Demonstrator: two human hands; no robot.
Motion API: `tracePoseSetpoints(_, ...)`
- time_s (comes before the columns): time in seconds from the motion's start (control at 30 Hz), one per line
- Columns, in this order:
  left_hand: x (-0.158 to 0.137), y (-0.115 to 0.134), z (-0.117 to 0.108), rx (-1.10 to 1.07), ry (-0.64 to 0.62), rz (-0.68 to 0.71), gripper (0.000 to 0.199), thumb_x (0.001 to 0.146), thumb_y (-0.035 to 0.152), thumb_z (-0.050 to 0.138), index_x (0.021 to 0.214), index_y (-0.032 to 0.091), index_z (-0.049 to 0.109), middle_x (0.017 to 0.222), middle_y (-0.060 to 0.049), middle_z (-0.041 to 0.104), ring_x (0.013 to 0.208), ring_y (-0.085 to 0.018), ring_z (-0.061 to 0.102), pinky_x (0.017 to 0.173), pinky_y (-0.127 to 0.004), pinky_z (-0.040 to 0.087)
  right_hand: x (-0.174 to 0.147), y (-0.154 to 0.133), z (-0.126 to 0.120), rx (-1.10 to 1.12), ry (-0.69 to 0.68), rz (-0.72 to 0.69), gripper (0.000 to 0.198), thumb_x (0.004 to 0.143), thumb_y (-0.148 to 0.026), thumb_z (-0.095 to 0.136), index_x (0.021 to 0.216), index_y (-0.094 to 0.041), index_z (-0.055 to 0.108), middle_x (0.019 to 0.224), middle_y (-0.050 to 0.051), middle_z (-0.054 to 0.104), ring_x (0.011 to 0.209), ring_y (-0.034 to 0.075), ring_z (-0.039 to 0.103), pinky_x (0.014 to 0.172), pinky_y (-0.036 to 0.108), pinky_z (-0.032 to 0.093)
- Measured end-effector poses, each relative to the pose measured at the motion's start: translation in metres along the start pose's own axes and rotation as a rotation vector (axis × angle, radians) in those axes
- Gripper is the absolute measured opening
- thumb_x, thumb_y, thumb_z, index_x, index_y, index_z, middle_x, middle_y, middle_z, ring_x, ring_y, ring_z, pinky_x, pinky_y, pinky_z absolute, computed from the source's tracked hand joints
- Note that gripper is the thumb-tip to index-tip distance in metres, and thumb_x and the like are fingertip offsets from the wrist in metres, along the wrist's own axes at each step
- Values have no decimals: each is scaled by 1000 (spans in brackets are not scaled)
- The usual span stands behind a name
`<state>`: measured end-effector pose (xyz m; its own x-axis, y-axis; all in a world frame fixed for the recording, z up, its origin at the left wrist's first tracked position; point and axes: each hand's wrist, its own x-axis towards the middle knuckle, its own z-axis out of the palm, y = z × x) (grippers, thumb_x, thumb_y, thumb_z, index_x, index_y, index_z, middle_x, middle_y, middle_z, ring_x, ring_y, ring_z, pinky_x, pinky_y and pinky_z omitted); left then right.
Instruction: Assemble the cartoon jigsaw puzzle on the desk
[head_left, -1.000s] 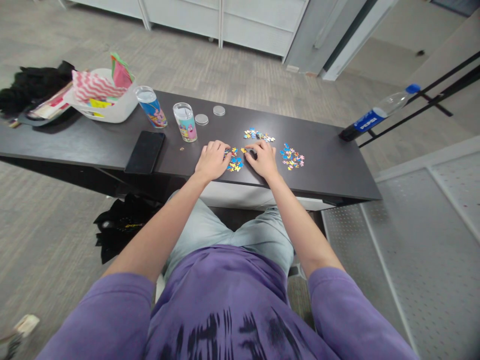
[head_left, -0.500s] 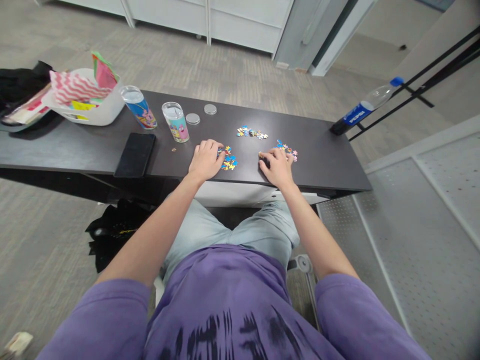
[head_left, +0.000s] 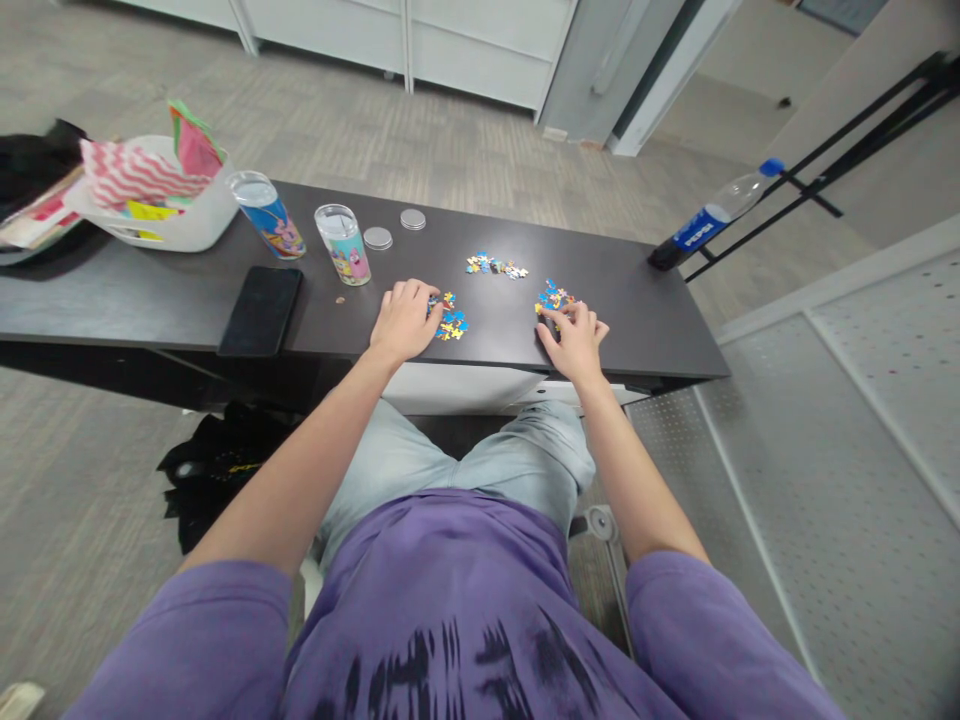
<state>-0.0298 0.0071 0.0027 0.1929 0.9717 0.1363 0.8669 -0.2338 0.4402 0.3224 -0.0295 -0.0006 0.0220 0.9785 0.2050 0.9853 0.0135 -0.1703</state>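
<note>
My left hand rests on the dark tabletop, fingers apart and curved over the left edge of a small pile of blue and yellow jigsaw pieces. Part of that pile is hidden under its fingertips. To the right, my right hand is at the near side of a second pile of jigsaw pieces, thumb and fingers apart, with the fingertips touching or just above the pieces. Farther back, between the two hands, lies a third group of jigsaw pieces.
Two printed clear-topped tumblers and two round metal lids stand left of the pieces. A black phone lies near the front edge. A white basket is at far left; a Pepsi bottle stands at the right end of the table.
My right hand has shifted right, away from the gap between the piles, and now covers the near side of the right pile. My left hand has stayed at its pile.
</note>
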Motion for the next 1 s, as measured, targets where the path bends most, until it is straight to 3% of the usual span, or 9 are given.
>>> tracePoseSetpoints(0.3, -1, 1, -1, 3, 9, -6, 45, 126, 33, 51, 158, 22, 81, 169, -25, 78, 165, -46, 66, 145, -66, 52, 10, -80, 11, 98, -133, -311, 52, 132, -54, 62, 173, -37, 89, 171, 21, 76, 151, 49, 68, 133, 70, 50)
tracePoseSetpoints(0.4, -1, 1, -1, 2, 13, -3, 44, 126, 33, 51, 157, 24, 81, 170, -23, 78, 164, -45, 66, 144, -65, 52, 13, -92, 13, 127, -187, -386, 53, 132, -55, 62, 177, -39, 84, 172, 18, 76, 148, 47, 69, 134, 67, 51)
tracePoseSetpoints(0.63, -1, 0, 2, -18, 18, -15, 44, 127, 33, 50, 158, 25, 81, 172, -22, 78, 167, -45, 65, 146, -64, 51, 55, -99, 19, 203, -176, -256, 60, 129, -41, 66, 186, -27, 76, 177, 23, 73, 167, 46, 65, 139, 65, 50)
tracePoseSetpoints(0.8, 1, -4, 1, -38, 27, -50, 50, 126, 22, 41, 158, 26, 79, 174, -20, 78, 168, -40, 66, 148, -61, 51, 90, -122, 33, 189, -177, -186, 61, 130, -37, 67, 190, -23, 73, 178, 27, 71, 160, 46, 72, 137, 67, 56)
tracePoseSetpoints(1.0, 5, -8, 1, -80, 53, -92, 50, 126, 23, 41, 157, 29, 79, 172, -16, 81, 167, -39, 68, 149, -61, 53, 74, -111, 35, 184, -147, -243, 54, 130, -38, 67, 180, -25, 82, 167, 26, 75, 155, 47, 73, 130, 67, 59)
